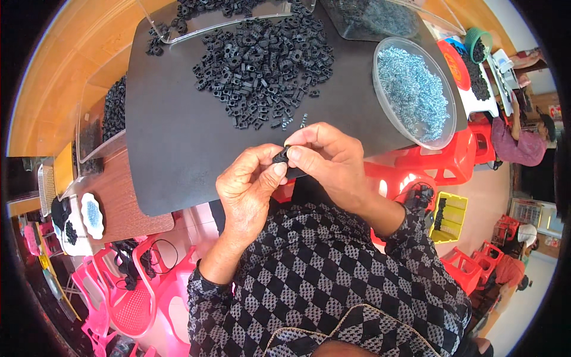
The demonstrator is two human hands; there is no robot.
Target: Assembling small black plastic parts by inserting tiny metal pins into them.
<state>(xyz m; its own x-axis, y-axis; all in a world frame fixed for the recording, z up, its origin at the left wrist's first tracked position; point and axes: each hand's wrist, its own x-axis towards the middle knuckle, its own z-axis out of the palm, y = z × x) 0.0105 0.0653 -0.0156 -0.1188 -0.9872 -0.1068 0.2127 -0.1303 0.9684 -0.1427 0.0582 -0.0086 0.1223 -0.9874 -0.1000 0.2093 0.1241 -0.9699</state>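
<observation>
Between my two hands, just past the table's near edge, is a small black plastic part [281,156]. My left hand [248,181] pinches it with thumb and fingers from the left. From the right, the thumb and forefinger of my right hand [331,162] close on the same part; whether they also hold a spring is hidden. A couple of small metal springs [304,121] lie on the dark table [172,154] just beyond my fingers. Farther back spreads a large heap of similar black plastic parts [264,65]. A round clear tub [380,89] full of springs stands at the right.
Clear bins [89,157] with black parts stand at the left and far side. Red stools [455,157] are on the right, near a yellow crate [449,217]. Pink chairs [128,303] stand lower left. Another person [523,143] sits at the far right beside a white table.
</observation>
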